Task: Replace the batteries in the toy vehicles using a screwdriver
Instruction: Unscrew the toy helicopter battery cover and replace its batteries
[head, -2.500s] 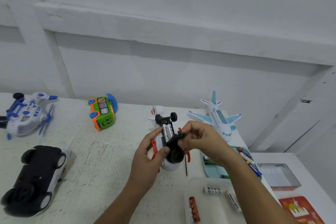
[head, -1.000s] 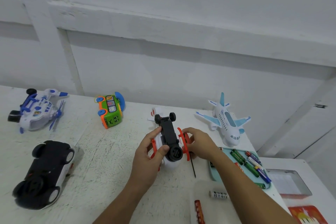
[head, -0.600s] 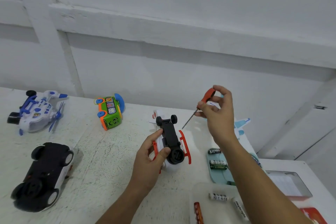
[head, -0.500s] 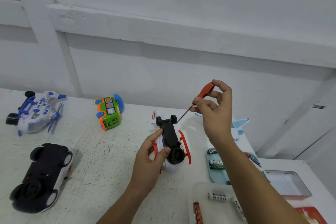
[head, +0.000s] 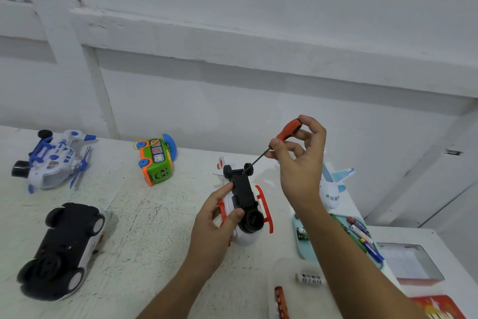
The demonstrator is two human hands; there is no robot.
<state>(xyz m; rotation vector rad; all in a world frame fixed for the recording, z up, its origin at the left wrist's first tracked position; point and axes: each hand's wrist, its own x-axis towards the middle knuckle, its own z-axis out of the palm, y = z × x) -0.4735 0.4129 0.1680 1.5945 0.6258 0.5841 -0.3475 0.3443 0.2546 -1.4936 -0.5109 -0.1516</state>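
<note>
Left hand (head: 217, 225): curled round the near half of the white and orange plastic toy vehicle (head: 243, 197), with the thumb pressed on its black underside and the fingers wrapped on its left flank
Right hand (head: 300, 163): raised above the toy, with the orange-handled screwdriver (head: 288, 131) pinched between thumb and fingertips and the other fingers loosely bent
Screwdriver: slanted down and leftward, its thin dark tip placed at the far end of the black underside, between two small black wheels
Toy vehicle: held belly-up at the middle of the white speckled bench (head: 155, 228)
Batteries (head: 362, 236): several laid in a pale blue tray (head: 302, 248) by the bench's right edge
Other toys: a black and white toy car (head: 62, 248) is seen upturned toward the near left corner
</note>
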